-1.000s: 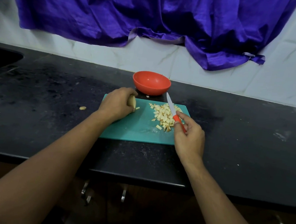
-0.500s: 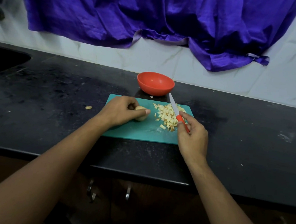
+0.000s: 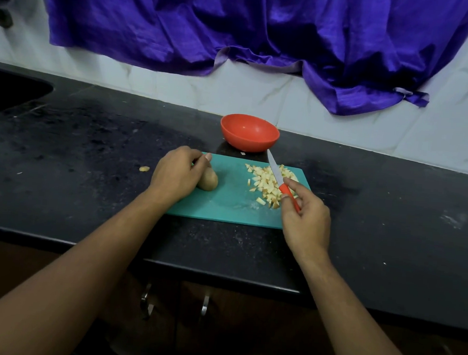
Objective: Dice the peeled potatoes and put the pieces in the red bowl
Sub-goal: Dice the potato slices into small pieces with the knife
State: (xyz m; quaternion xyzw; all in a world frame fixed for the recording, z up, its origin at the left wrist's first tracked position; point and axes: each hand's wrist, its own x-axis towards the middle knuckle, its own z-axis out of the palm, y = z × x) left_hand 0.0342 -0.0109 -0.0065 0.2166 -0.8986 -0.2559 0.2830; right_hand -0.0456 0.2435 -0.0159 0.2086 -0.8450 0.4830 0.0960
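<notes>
Left hand: the left hand lies palm down on the left end of the cutting board, forearm reaching in from the lower left, fingers curled over the potato and gripping it.
Potato: whole and peeled, it lies on the board with its rounded end poking out to the right of the hand.
Right hand: the right hand hovers over the board's near right corner, thumb and fingers pinching the red handle of the knife.
Knife: the blade slants up and away, its tip just short of the red bowl; whether it touches the pile, I cannot tell.
Diced pieces: the potato pieces are heaped on the board's right half, under the blade.
Red bowl: it stands on the black counter just beyond the board's far edge.
Stray bits: one scrap lies on the counter left of the board.
Backdrop: a purple cloth hangs over the white wall.
</notes>
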